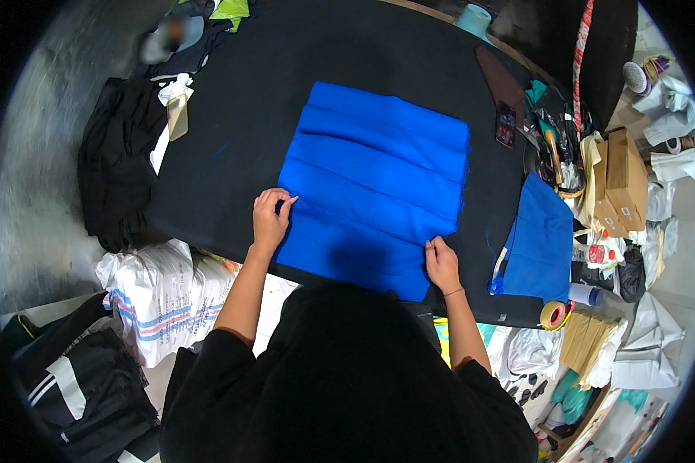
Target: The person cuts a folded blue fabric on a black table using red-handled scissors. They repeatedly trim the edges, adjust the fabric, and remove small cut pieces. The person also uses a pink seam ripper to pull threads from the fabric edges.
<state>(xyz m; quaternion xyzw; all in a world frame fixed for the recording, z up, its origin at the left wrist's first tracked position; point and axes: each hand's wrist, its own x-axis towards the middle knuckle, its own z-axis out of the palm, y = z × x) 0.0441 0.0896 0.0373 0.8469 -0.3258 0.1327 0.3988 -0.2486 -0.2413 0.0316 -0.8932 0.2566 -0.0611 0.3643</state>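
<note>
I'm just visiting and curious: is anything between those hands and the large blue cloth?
Nothing visible: the left hand touches the large blue cloth at its left edge, and the right hand touches its right edge.

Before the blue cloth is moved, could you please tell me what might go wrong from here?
The left hand and right hand appear to pinch the blue cloth by its sides, so an uneven pull might deepen its creases. Its right edge looks frayed, so threads could pull loose. The tape roll sits by the near edge of the black table, so a stray arm might knock it off.
</note>
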